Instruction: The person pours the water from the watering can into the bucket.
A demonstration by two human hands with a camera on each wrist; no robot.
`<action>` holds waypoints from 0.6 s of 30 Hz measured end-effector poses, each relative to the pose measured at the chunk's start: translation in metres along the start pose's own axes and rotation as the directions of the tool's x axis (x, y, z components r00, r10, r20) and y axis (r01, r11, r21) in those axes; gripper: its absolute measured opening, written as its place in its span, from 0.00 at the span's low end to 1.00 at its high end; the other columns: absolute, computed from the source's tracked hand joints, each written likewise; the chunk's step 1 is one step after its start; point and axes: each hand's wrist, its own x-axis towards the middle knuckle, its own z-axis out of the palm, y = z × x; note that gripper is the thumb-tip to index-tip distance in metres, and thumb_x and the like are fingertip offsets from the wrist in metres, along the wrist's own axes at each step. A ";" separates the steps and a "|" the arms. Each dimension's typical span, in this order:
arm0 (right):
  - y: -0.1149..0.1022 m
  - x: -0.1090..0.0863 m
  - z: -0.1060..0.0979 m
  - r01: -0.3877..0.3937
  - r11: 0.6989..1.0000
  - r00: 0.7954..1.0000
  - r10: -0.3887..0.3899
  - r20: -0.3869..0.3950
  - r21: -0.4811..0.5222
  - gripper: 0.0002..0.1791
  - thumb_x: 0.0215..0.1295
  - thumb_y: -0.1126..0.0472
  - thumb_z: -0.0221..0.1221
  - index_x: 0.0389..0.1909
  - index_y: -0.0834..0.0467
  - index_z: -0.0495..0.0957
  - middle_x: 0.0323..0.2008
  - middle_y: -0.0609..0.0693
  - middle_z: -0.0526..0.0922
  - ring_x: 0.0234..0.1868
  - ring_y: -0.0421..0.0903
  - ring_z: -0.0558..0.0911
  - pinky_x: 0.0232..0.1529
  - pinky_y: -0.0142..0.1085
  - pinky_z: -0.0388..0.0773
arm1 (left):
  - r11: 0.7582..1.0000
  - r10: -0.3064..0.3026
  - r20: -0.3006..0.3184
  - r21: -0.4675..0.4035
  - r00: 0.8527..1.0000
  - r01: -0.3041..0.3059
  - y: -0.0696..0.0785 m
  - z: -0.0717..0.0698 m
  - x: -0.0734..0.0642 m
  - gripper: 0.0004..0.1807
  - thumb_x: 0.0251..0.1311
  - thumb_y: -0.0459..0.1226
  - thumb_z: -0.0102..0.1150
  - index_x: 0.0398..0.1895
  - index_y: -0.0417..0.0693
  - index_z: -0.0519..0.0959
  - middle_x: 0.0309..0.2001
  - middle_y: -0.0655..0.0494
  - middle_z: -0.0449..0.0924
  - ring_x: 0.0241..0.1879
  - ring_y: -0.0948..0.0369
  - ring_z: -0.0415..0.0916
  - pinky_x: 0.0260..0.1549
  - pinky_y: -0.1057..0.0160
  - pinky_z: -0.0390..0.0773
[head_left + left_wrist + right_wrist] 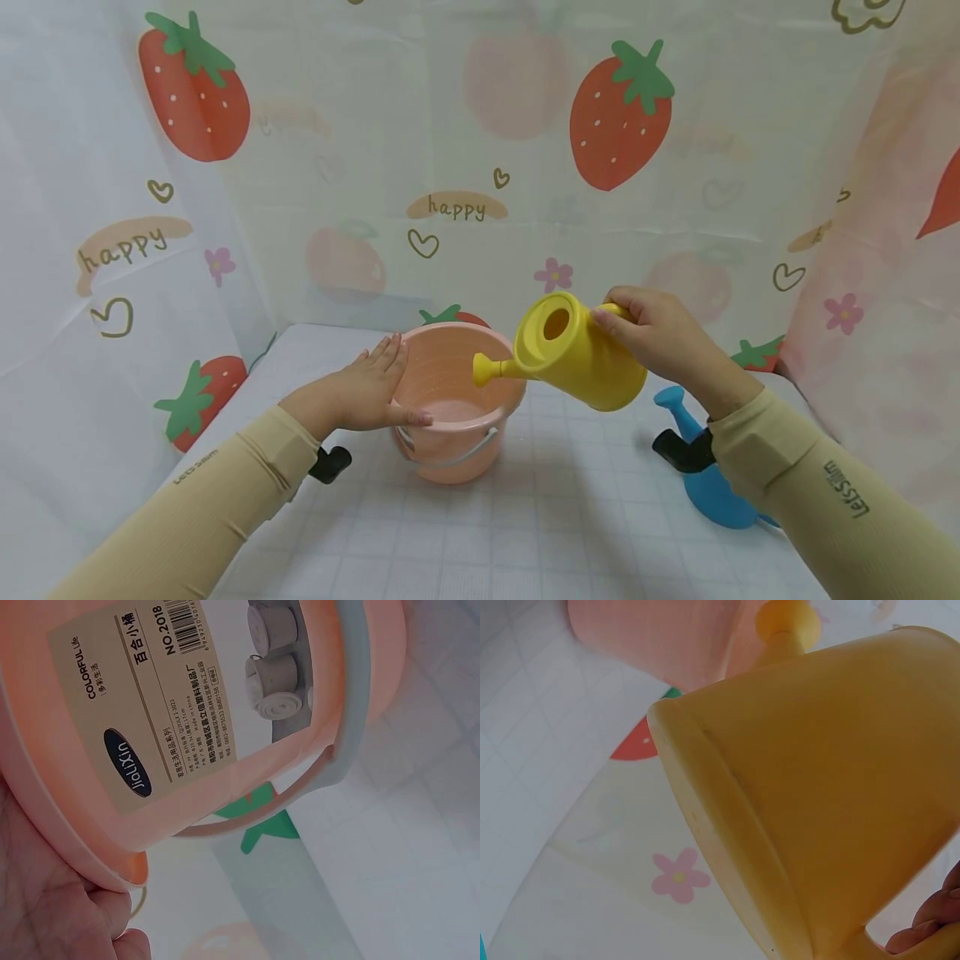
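A pink plastic bucket [450,450] with a pale grey handle stands on the table. My left hand [360,387] lies across its left rim, with extended fingers and the thumb along the front edge. The left wrist view shows the bucket's printed label [150,697] close up. My right hand [656,333] grips the handle of a yellow watering can [592,367], which is tilted to the left. Its spout head [483,369] hangs over the bucket's opening. In the right wrist view the can [802,772] covers much of the picture, with curled fingers [930,915] at its handle.
On the right of the table sits a blue watering can [716,496], partly hidden behind my right forearm and the black wrist camera [682,450]. A strawberry-patterned curtain [450,150] hangs behind and along both sides of the white gridded table [585,533].
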 end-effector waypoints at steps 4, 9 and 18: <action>0.000 0.000 0.000 0.015 1.000 1.000 -0.015 0.000 -0.008 0.18 0.67 0.48 0.50 0.27 0.59 0.73 0.22 0.52 0.72 0.26 0.48 0.72 0.26 0.36 0.71 | 1.000 0.000 -0.003 -0.012 1.000 0.000 0.000 0.000 -0.001 0.65 0.46 0.73 0.42 0.69 0.30 0.37 0.70 0.36 0.28 0.70 0.45 0.29 0.65 0.44 0.40; -0.001 0.000 -0.001 0.019 1.000 1.000 -0.019 0.000 -0.016 0.18 0.67 0.49 0.50 0.27 0.59 0.73 0.22 0.52 0.71 0.26 0.48 0.72 0.26 0.36 0.71 | 1.000 0.000 -0.003 -0.008 1.000 0.000 0.000 0.000 -0.001 0.67 0.43 0.75 0.40 0.69 0.30 0.37 0.70 0.36 0.28 0.70 0.45 0.29 0.65 0.44 0.40; -0.003 0.001 -0.001 0.007 1.000 1.000 -0.007 0.003 -0.015 0.17 0.67 0.49 0.51 0.28 0.58 0.73 0.22 0.52 0.72 0.26 0.48 0.72 0.27 0.36 0.71 | 1.000 -0.004 -0.003 -0.007 1.000 0.004 0.000 0.001 0.000 0.68 0.41 0.77 0.38 0.69 0.30 0.36 0.70 0.37 0.28 0.70 0.45 0.29 0.65 0.44 0.41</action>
